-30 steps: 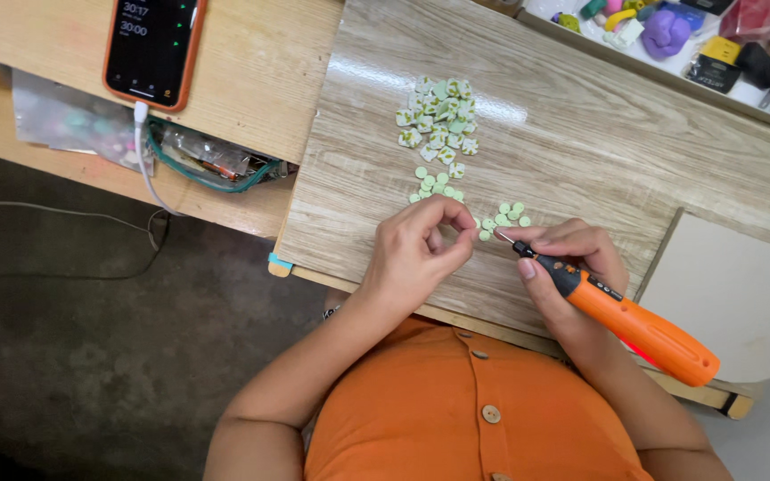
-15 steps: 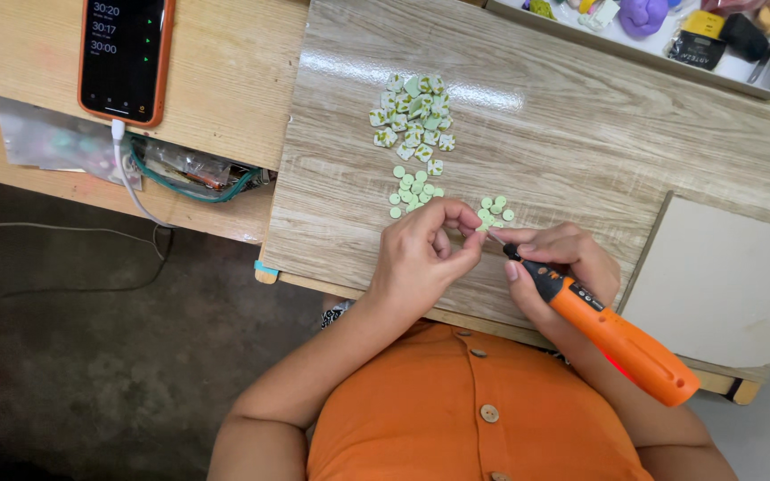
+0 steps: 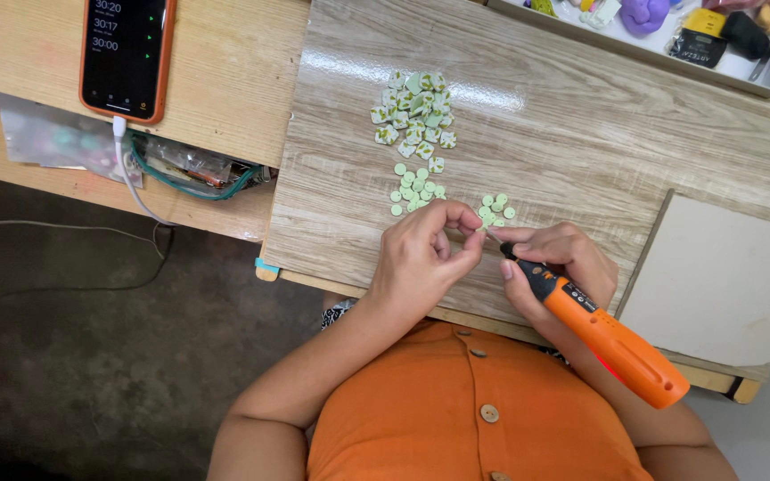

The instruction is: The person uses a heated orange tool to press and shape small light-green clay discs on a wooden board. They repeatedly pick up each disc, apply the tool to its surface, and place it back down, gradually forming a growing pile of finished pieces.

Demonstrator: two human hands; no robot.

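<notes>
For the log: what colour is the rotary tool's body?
Orange with a black nose, held in the right hand; head view.

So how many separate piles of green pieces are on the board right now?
3: a large pile farthest from the person, a cluster of small discs below it, and a small cluster beside the left hand and the rotary tool tip. Fingers may hide more.

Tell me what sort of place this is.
Probably a home craft bench: small green pieces lie heaped on a wood-grain board, the right hand holds an orange rotary tool, and a tray of craft supplies sits behind.
</notes>
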